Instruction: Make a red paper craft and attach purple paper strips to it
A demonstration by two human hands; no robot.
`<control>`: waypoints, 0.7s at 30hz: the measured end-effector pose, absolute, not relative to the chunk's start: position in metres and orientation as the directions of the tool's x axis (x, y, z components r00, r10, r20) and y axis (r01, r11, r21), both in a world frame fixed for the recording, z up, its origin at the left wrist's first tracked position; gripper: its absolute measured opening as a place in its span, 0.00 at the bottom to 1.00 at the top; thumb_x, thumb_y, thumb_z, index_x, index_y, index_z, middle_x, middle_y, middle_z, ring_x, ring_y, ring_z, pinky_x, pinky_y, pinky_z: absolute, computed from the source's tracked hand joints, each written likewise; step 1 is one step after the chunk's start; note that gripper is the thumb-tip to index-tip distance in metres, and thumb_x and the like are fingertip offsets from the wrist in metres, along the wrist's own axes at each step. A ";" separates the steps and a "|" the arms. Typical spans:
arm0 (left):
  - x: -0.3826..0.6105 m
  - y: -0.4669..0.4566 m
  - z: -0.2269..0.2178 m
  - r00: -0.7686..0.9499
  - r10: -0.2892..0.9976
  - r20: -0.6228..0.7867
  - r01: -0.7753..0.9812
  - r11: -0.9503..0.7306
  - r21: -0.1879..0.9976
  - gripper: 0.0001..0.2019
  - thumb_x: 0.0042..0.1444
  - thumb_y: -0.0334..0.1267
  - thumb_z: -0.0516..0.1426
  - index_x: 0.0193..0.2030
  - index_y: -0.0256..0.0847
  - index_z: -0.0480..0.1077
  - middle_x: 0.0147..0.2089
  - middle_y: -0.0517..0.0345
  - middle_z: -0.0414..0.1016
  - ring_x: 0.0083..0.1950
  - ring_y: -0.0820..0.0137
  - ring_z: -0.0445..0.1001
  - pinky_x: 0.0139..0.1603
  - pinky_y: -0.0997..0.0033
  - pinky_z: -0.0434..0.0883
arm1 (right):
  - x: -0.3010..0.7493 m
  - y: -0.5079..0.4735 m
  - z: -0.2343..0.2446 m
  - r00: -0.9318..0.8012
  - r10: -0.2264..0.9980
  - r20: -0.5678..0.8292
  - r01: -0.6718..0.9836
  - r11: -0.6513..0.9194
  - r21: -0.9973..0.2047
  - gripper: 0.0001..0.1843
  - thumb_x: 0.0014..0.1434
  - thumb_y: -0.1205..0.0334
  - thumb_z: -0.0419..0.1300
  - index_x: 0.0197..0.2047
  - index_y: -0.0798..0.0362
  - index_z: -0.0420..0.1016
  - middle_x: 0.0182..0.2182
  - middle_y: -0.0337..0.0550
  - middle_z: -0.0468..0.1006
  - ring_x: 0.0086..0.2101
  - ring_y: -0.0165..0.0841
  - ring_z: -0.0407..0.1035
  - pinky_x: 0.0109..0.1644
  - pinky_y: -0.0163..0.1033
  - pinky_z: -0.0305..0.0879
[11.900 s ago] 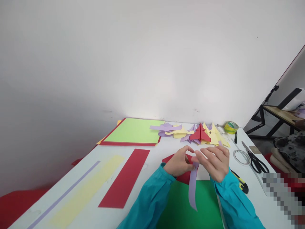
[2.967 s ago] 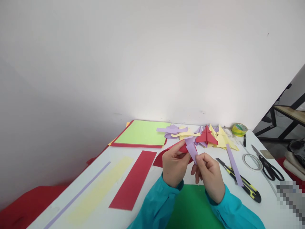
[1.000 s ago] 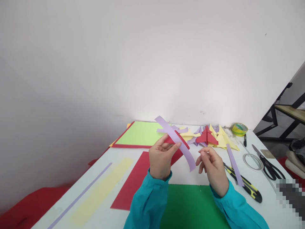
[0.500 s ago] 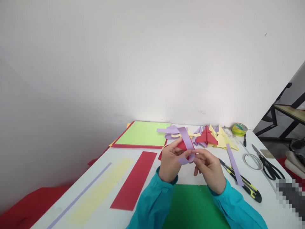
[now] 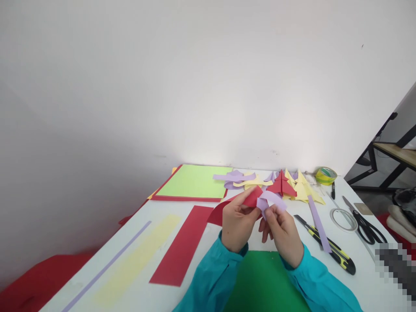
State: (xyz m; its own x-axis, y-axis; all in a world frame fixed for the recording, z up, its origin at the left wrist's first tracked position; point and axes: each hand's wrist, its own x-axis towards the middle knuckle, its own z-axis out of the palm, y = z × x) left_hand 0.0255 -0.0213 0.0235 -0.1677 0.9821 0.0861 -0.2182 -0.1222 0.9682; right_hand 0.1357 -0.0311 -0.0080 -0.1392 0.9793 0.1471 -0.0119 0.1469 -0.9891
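Observation:
My left hand (image 5: 238, 225) pinches a folded red paper piece (image 5: 251, 199) a little above the white table (image 5: 282, 234). My right hand (image 5: 282, 232) is closed on a lilac paper strip (image 5: 269, 200), bent into a loop against the red piece. Both hands meet in the middle of the view, above a dark green sheet (image 5: 264, 281). Teal sleeves cover both forearms.
A red strip (image 5: 182, 245), a pale yellow strip (image 5: 136, 260) and a thin lilac strip (image 5: 107, 268) lie to the left. Behind are a light green sheet (image 5: 193, 181) and several folded paper shapes (image 5: 286, 186). To the right lie a utility knife (image 5: 328, 251), tape rolls (image 5: 343, 219), scissors (image 5: 365, 223).
The long lilac strip, held out straight a second ago, has been curled into a loop beside the red piece. My hands have come together and moved slightly right.

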 end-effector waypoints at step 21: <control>-0.001 -0.012 0.026 -0.352 0.920 0.171 -0.156 -0.238 0.959 0.30 0.37 0.35 0.66 0.52 0.33 0.70 0.23 0.57 0.78 0.30 0.63 0.78 0.28 0.70 0.76 | 0.135 -0.048 -0.007 -0.132 0.945 0.299 -0.197 0.271 -0.942 0.19 0.62 0.45 0.46 0.32 0.52 0.62 0.20 0.37 0.73 0.16 0.27 0.65 0.21 0.33 0.56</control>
